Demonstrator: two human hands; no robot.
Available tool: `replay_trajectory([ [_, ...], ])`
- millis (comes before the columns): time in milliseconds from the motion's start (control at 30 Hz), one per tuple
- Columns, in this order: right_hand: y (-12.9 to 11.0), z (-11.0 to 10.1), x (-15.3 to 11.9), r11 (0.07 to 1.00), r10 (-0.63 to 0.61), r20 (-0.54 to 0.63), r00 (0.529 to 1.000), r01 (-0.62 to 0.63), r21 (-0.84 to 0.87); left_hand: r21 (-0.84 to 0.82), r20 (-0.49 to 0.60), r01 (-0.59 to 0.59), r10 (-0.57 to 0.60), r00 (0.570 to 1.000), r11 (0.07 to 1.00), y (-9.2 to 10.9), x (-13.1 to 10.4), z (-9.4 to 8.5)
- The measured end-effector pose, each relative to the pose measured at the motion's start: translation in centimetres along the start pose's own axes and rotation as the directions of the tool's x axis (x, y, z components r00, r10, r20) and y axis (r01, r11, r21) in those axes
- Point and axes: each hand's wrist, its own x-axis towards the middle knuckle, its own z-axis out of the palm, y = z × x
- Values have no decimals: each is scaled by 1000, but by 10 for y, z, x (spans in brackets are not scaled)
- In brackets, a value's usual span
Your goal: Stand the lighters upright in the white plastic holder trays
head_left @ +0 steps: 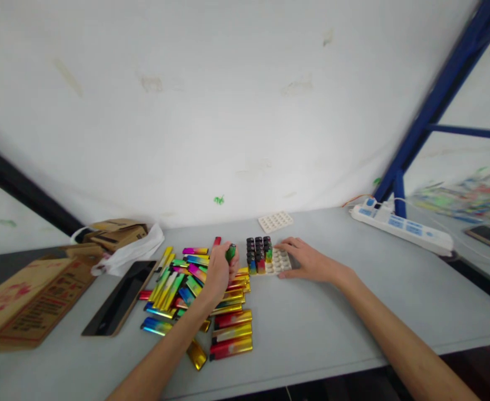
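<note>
Within the curled left hand (221, 270), what appears to be a green plastic lighter (230, 252) is clasped above shiny multicoloured lighters (171, 291). The right hand (307, 262), thumb and fingers spread, touches a white gridded tray (285, 262) partly filled with black-topped lighters (260, 257).

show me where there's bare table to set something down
Grey tabletop is bare between the right hand and the white power strip, and between the right forearm and the loose lighters. It's crowded from the holed white tray leftward to the large cardboard box.
</note>
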Motion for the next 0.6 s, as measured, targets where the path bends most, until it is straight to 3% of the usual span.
replay_trajectory([
  [167, -1, -1, 0, 1000, -8, -4, 1000, 8, -5, -38, 49, 21, -19, 999, 999, 7, 1, 1],
  [333, -1, 0, 1, 1000, -6, -26, 1000, 6, -7, 110, 109, -216, 205, 973, 970, 34, -5, 9],
  [467, 0, 0, 1, 1000, -1, -29, 1000, 1, -20, 317, 257, -437, 367, 894, 842, 56, -7, 20],
  [600, 1, 2, 1, 1000, -13, -41, 999, 12, -17, 463, 448, -610, 424, 787, 643, 50, 0, 25],
])
